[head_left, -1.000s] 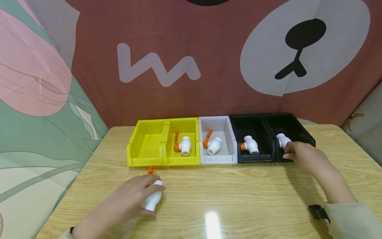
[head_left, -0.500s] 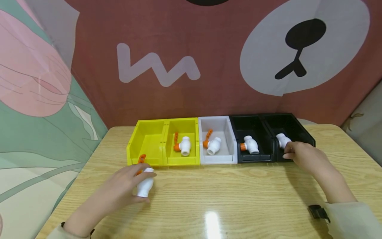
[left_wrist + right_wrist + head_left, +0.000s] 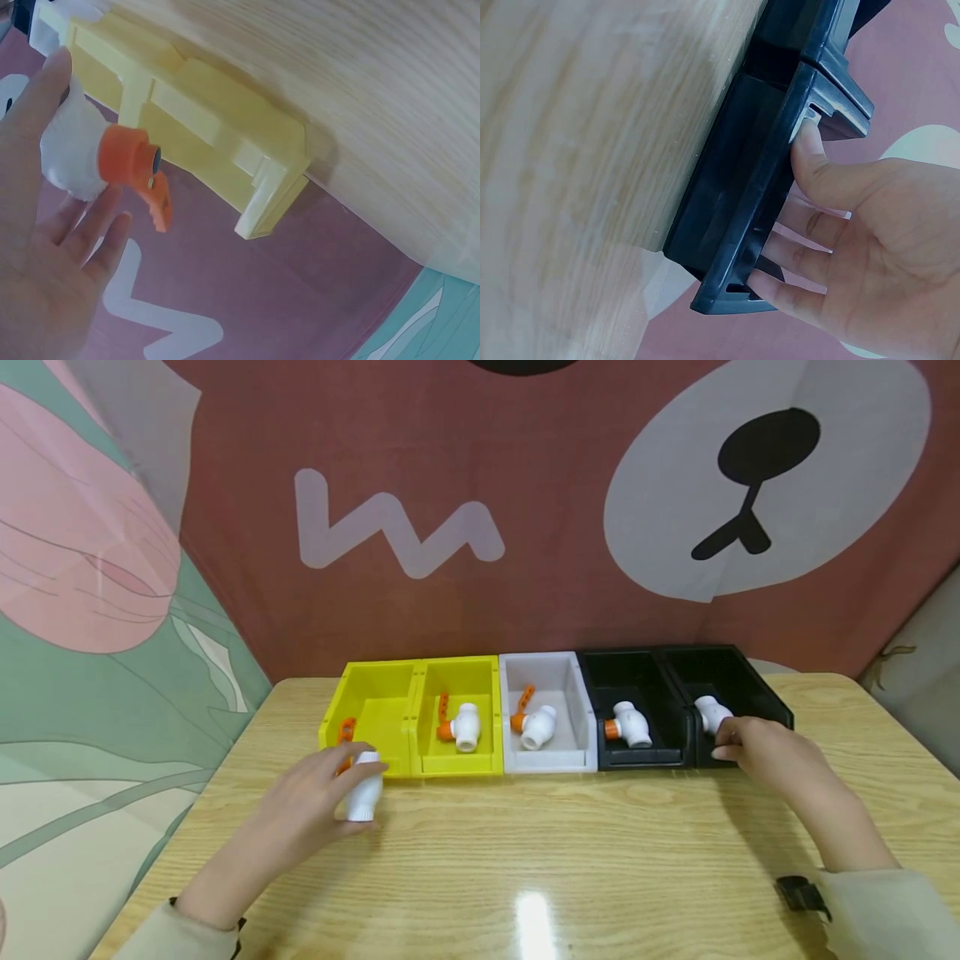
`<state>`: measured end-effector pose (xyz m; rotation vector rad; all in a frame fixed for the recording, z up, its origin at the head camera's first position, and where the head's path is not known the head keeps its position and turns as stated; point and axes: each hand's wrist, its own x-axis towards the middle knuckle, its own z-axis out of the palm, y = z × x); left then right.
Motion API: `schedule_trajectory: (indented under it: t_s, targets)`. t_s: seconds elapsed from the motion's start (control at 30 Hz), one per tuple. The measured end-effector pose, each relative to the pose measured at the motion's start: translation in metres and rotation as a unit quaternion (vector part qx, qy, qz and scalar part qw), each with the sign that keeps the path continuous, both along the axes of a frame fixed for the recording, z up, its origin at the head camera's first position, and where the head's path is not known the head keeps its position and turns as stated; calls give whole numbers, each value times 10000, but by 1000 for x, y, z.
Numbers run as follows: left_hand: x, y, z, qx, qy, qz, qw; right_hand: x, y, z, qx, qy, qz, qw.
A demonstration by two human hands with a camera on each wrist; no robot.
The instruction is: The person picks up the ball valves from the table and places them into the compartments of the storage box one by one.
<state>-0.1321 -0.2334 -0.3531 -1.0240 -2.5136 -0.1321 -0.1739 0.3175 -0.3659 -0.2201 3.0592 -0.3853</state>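
My left hand (image 3: pixel 303 802) holds a white plastic ball valve (image 3: pixel 365 789) by its body, in front of the leftmost yellow bin (image 3: pixel 375 693). The valve's orange handle (image 3: pixel 159 201) points away from the palm in the left wrist view. Over at the far right, my right hand (image 3: pixel 776 764) reaches into the end black bin (image 3: pixel 757 689). Its thumb and fingertips grip another white ball valve (image 3: pixel 708 712) there, mostly hidden by the hand. In the right wrist view only a sliver of white shows at the thumb tip, behind the bin's rim.
Similar valves with orange parts lie in the second yellow bin (image 3: pixel 457 672), the light grey bin (image 3: pixel 543 668) and the inner black bin (image 3: pixel 622 672). The bins stand in a row along the back of the wooden table (image 3: pixel 570 843), before a patterned cloth (image 3: pixel 540 602).
My left hand has carried its valve leftward and forward, from the open tabletop to the front edge of the leftmost yellow bin. The right hand has stayed in place.
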Motion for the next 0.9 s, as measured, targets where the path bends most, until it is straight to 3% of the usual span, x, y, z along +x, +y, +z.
schedule_trajectory:
  t_s: [0.6, 0.9]
  targets:
    - [-30, -8, 3, 209, 647, -268, 9973, 0, 1, -1, -67, 1, 1, 10000]
    - [-40, -8, 5, 157, 397, 81, 9991, -1, 1, -1, -71, 34, 10, 10000]
